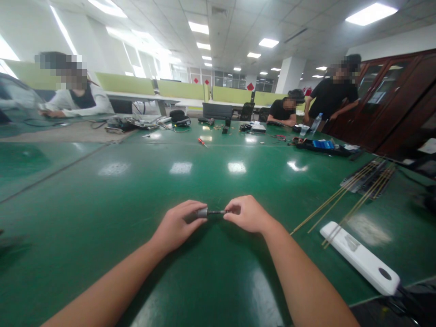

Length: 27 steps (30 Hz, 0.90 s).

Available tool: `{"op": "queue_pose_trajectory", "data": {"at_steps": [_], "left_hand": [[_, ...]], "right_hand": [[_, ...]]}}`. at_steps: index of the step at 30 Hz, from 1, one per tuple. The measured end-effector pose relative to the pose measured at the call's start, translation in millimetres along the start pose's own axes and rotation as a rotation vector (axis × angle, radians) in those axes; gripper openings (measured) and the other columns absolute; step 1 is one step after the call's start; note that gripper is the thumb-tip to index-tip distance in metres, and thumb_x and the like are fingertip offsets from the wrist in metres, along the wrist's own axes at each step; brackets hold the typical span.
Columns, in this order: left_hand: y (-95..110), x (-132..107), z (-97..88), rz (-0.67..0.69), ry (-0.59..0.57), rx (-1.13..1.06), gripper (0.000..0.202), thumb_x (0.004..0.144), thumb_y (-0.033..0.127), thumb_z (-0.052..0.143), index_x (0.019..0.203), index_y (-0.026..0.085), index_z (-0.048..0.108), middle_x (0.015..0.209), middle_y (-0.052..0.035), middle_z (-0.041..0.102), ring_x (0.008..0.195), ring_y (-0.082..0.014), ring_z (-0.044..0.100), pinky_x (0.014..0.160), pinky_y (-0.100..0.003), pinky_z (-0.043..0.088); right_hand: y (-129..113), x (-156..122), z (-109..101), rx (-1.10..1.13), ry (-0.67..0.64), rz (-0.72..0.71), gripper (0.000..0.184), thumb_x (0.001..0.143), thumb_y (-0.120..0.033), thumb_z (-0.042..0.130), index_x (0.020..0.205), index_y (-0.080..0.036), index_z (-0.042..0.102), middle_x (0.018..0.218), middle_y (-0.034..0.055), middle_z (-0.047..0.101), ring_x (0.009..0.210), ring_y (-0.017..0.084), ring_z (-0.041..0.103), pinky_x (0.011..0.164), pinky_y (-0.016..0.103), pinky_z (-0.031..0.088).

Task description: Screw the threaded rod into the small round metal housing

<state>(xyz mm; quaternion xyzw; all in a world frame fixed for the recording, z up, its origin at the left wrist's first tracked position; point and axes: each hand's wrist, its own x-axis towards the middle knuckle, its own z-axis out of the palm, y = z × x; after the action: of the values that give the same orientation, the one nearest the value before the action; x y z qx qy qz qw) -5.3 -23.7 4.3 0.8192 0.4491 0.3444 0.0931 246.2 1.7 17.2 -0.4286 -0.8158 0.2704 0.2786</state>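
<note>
A: Head view. Where is the piece?

B: Between the hands, low over the green table; contact with the tabletop unclear. Left hand pinches a grey cylinder, thumb opposite fingers. Right hand pinches the far end of a thin dark rod.

A: Good handling?

B: Likely: cylinder firm, rod in straight line with it, light fingertip pressure, wrists level. Sideways force could bend the rod.
</note>
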Motion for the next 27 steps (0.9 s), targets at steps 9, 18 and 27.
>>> {"op": "queue_pose_trajectory", "data": {"at_steps": [9,18,27], "left_hand": [[-1.4,-0.3,-0.1,-0.015,-0.006,0.0,0.028,0.085,0.036,0.064,0.109,0.023,0.069,0.109,-0.006,0.07,0.1,-0.0215,0.066,0.092,-0.034,0.053],[-1.0,-0.3,-1.4,-0.016,-0.008,-0.01,0.027,0.085,0.034,0.064,0.109,0.023,0.069,0.108,-0.0054,0.07,0.099,-0.0208,0.066,0.091,-0.034,0.052],[-0.5,0.6,-1.6,-0.034,-0.002,-0.028,0.028,0.085,0.036,0.064,0.108,0.022,0.069,0.108,-0.0061,0.07,0.099,-0.0218,0.065,0.092,-0.035,0.052]], "right_hand": [[-1.0,0.2,-1.8,-0.008,-0.004,0.011,0.013,0.078,-0.026,0.07,0.087,-0.019,0.076,0.077,0.0015,0.072,0.068,0.013,0.063,0.063,0.023,0.044],[0.3,0.0,0.1,0.014,-0.005,0.019,0.013,0.078,-0.026,0.069,0.086,-0.018,0.076,0.076,0.0014,0.072,0.067,0.013,0.062,0.062,0.023,0.043],[-0.1,-0.5,-1.5,0.005,-0.008,0.018,0.012,0.078,-0.026,0.07,0.085,-0.019,0.076,0.077,0.0011,0.073,0.067,0.013,0.063,0.062,0.023,0.044]]}}
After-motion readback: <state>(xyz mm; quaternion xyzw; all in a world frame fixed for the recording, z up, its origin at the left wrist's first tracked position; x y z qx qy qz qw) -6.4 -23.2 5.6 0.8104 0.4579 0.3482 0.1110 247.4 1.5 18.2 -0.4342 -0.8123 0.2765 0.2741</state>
